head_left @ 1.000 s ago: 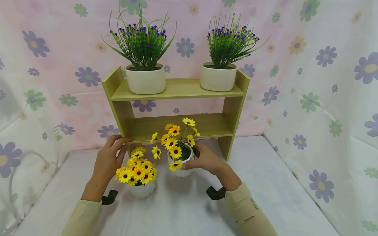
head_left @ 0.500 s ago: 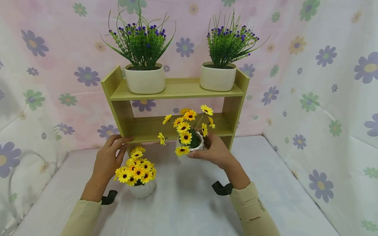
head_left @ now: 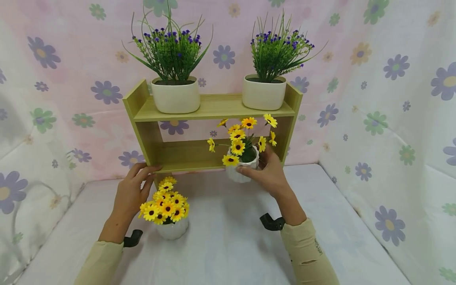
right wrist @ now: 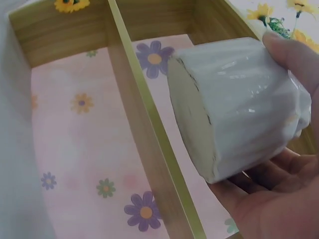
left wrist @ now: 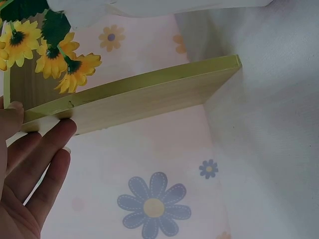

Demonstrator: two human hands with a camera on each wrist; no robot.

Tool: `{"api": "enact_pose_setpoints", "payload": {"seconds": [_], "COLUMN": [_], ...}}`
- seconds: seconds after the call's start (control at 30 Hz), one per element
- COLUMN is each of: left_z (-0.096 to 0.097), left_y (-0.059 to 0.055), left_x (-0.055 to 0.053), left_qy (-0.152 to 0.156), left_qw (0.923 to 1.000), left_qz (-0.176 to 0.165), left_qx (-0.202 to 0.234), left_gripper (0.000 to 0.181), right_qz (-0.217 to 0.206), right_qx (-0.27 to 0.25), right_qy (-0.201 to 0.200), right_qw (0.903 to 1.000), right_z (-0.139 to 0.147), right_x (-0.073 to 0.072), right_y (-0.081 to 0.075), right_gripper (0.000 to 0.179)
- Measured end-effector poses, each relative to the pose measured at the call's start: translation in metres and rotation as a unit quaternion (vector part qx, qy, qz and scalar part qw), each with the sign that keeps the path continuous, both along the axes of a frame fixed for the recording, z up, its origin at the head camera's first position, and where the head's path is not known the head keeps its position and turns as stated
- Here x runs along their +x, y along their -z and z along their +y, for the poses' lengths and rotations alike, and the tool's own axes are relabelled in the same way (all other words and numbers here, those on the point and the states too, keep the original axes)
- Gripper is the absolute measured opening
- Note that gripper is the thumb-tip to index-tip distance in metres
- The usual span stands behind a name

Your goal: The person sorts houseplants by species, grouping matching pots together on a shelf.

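Observation:
In the head view my right hand (head_left: 273,174) grips a white fluted pot (head_left: 238,174) of yellow daisies in the air, before the middle board of the wooden shelf (head_left: 221,106). The right wrist view shows the pot's pale underside (right wrist: 192,119) apart from the board, with thumb and fingers on opposite sides of the pot. My left hand (head_left: 130,192) pinches the lower left side panel (left wrist: 164,79) of the shelf, thumb on one face and fingertips on the other. A second white pot (head_left: 173,229) of yellow daisies stands on the table beside that hand.
Two cream oval planters, the left planter (head_left: 176,98) and the right planter (head_left: 263,95), hold purple-flowered plants on the top board. A white cloth (head_left: 221,257) covers the table. Flower-printed fabric (head_left: 356,118) hangs behind and at the sides.
My right hand has carried the pot of daisies upward and to the right, from in front of the shelf to the middle board's height. The left hand stays on the shelf.

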State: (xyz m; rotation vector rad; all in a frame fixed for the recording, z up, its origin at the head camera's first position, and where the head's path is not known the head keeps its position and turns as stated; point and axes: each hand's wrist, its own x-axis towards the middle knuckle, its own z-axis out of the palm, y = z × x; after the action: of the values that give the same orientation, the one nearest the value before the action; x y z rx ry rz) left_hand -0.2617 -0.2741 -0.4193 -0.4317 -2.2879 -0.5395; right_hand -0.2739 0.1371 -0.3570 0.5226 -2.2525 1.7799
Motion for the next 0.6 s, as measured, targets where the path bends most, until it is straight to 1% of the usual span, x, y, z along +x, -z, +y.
{"api": "enact_pose_setpoints", "payload": {"seconds": [0.1, 0.23, 0.47, 0.6], "left_z": [0.0, 0.0, 0.001, 0.0], "left_y": [0.0, 0.0, 0.0, -0.001], "left_x": [0.0, 0.0, -0.001, 0.0], "left_qy": [-0.001, -0.002, -0.003, -0.004], "left_qw": [1.0, 1.0, 1.0, 1.0], "left_qz": [0.001, 0.001, -0.002, 0.0], "left_qx": [-0.001, -0.001, 0.0, 0.0], "left_gripper": [0.034, 0.035, 0.035, 0.035], "right_qz": [0.022, 0.035, 0.023, 0.022], "right_qx": [-0.011, -0.012, -0.011, -0.019], "right_qy": [0.011, 0.024, 0.061, 0.072], "right_qw": [0.9996, 0.999, 0.9978, 0.9969], "right_z": [0.001, 0.003, 0.003, 0.002], "right_x": [-0.004, -0.008, -0.012, -0.015], "right_y": [0.001, 0.003, 0.007, 0.01], "right_gripper": [0.082, 0.08, 0.078, 0.078]}}
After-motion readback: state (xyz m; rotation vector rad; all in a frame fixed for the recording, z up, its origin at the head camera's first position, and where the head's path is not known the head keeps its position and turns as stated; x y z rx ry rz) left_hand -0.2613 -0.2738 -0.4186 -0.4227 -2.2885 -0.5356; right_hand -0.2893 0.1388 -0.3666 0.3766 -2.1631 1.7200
